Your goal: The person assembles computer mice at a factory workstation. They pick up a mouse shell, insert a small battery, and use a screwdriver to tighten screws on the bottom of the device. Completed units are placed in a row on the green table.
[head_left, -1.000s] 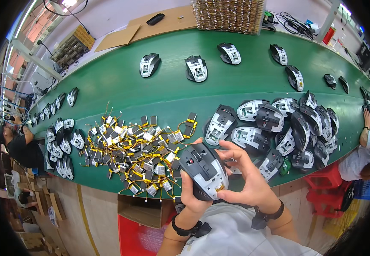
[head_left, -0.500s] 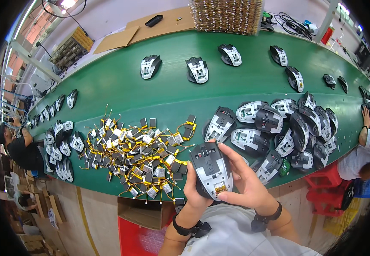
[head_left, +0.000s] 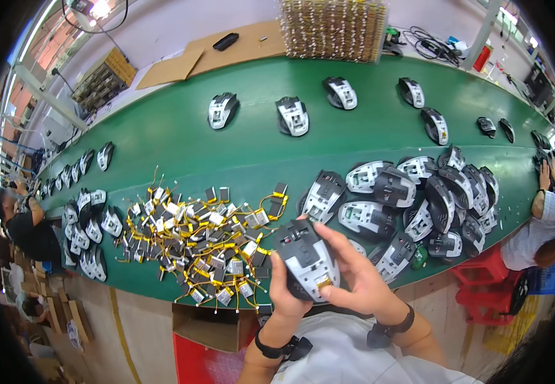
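Observation:
A computer mouse (head_left: 308,256), black and silver-white with its underside facing up, is held between both hands at the bench's near edge. My left hand (head_left: 285,296) wraps round its left side. My right hand (head_left: 362,281) grips the right side, fingers along the far edge and thumb at the near end. Beside that thumb a small yellow piece (head_left: 323,281) shows in the mouse's opening; the thumb partly hides it. Left of the hands lies a loose heap of small battery packs (head_left: 216,233) with yellow tape and wires. Several similar mice (head_left: 370,217) are piled to the right.
Spaced-out mice (head_left: 292,116) lie along the far strip of the green bench (head_left: 162,137). More mice (head_left: 92,224) are grouped at the left. A cardboard box (head_left: 210,329) stands below the near edge. Co-workers sit at both ends, near red stools (head_left: 482,297) on the right.
The view has shifted slightly, so the bench sits a little lower in it. The held mouse has turned slightly; both hands keep their grip.

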`<state>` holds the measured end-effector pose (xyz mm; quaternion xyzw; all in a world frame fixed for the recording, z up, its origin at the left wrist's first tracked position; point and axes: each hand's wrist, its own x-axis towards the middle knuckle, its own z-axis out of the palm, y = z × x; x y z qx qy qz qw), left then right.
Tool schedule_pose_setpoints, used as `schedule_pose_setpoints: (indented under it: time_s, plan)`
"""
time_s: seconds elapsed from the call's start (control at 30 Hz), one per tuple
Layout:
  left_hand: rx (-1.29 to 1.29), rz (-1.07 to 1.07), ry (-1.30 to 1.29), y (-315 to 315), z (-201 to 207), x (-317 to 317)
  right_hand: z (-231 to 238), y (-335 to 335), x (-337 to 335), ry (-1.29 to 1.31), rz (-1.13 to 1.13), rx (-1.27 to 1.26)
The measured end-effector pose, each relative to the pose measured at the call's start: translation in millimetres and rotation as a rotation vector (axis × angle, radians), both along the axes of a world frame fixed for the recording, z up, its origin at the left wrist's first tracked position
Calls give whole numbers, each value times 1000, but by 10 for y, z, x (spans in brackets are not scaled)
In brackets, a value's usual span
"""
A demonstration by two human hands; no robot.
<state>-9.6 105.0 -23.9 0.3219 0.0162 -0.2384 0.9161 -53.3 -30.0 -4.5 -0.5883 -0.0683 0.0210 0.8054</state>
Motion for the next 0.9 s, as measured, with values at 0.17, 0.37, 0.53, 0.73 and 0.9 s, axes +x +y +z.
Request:
schedule_pose_setpoints:
  time_s: [0.17, 0.37, 0.53, 0.73, 0.9]
  plan:
    - [339, 115, -450, -13, -73, 26, 418, -144, -66, -150, 34, -459]
    - [471, -27, -726, -138, 320, 129, 662, -685, 388, -409, -194, -893]
    - [627, -64, -611, 106, 324, 180, 574, -2086, 1580, 37, -513, -1554]
    - [600, -119, -683, 387, -137, 137, -114, -2935, 1926, 418, -305, -1791]
    - [635, -40, -483, 933, -183, 44, 140, -3459, 2268, 451, -705, -1587]
